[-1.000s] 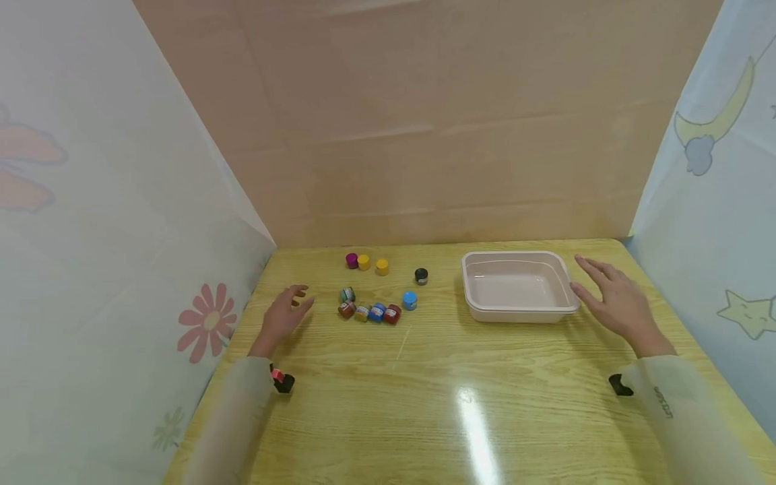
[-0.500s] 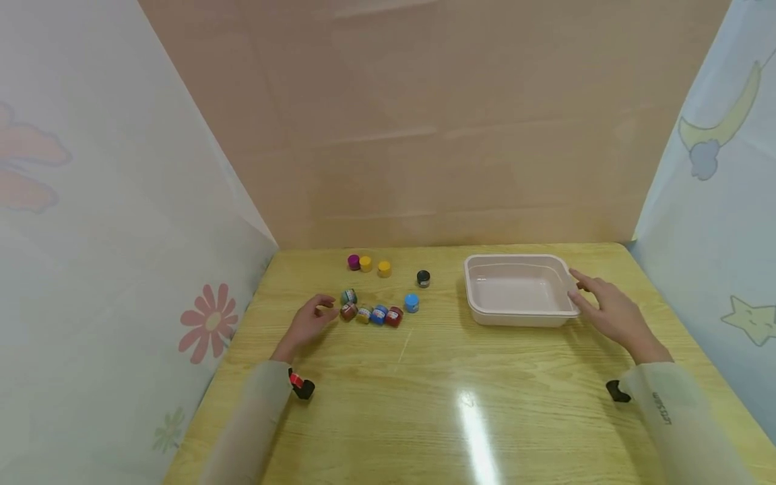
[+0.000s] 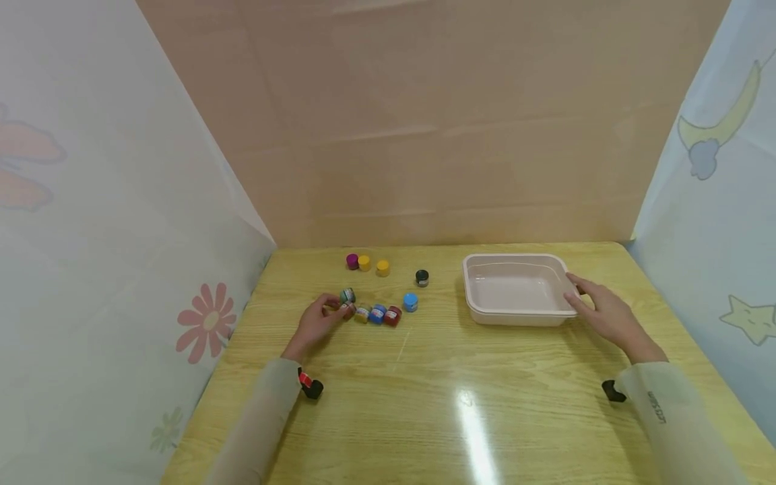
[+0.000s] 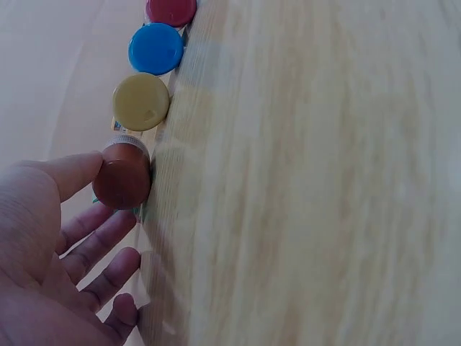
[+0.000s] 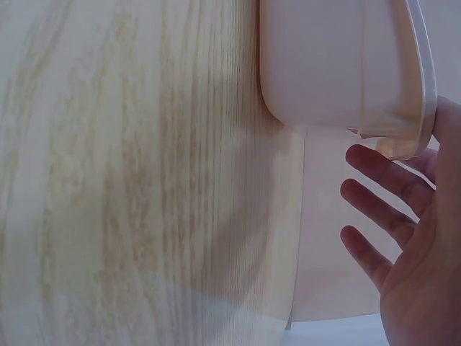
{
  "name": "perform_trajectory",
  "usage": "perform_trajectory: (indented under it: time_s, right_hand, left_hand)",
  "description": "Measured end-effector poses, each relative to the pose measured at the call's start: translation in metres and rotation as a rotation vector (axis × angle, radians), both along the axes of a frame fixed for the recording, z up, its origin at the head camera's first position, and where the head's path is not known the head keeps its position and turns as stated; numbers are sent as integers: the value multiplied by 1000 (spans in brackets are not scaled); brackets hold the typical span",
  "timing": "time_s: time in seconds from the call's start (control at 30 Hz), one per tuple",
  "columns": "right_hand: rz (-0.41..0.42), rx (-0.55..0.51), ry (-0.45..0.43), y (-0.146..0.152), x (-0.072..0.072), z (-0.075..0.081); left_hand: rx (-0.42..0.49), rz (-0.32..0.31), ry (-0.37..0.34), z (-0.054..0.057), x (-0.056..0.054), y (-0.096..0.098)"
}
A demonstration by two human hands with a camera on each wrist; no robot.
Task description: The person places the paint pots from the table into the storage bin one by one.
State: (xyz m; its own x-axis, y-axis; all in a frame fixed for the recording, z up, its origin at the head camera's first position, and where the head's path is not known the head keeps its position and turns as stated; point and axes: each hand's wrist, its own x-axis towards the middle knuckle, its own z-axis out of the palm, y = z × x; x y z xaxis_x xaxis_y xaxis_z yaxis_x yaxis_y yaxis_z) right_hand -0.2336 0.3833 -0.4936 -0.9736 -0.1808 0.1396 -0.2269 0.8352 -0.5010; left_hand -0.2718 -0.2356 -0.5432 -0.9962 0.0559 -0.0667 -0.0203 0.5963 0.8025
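The left hand (image 3: 312, 325) pinches a brown jar (image 4: 121, 182), thumb on one side and forefinger on the other; its last two fingers curve apart from the jar. The jar is between those fingertips, its long axis running away from the wrist and its lid facing back toward the palm. Just past the forefinger lies a green jar (image 3: 347, 295), label uppermost. Farther beyond the fingers stand a purple jar (image 3: 353, 262) and two yellow-lidded jars (image 3: 382, 268), lids up. To the right of the thumb, a yellow jar (image 3: 362, 314), a blue jar (image 3: 377, 314) and a dark red jar (image 3: 393, 316) lie in a row on their sides, lids toward the person (pale printed labels show, too small to read). Beyond that row, well right of the fingers, a light blue jar (image 3: 410, 302) and a black jar (image 3: 422, 277) stand upright. Next comes a pale tray (image 3: 518, 319), opening up, its long axis running left to right; the right hand (image 3: 611, 322) grips its near-hand rim, thumb above, the other fingers spread below. Dark lettering (image 3: 657, 407) marks the sleeve behind those fingers, too blurred to read surely.
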Motion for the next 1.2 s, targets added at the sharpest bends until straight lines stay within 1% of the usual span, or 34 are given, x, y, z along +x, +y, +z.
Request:
perform_trajectory:
  time_s: [0.3,0.47,0.63,0.9,1.2]
  right_hand:
    - [3,-7,4,0,-2,-5]
    - [-1,-12,-4,-1,-1,-5]
    - [-9,-18,-23,-3,1,-2]
    - [-13,-5,-55,-3,1,-1]
    - [-9,3,-72,-1,1,-5]
  left_hand:
    - [-4,14,8,-10,-2,0]
    - [-4,2,22,-7,-1,0]
    - [-7,-7,18,-6,-1,1]
    - [-7,-6,21,-3,0,4]
    - [15,-11,26,-4,3,4]
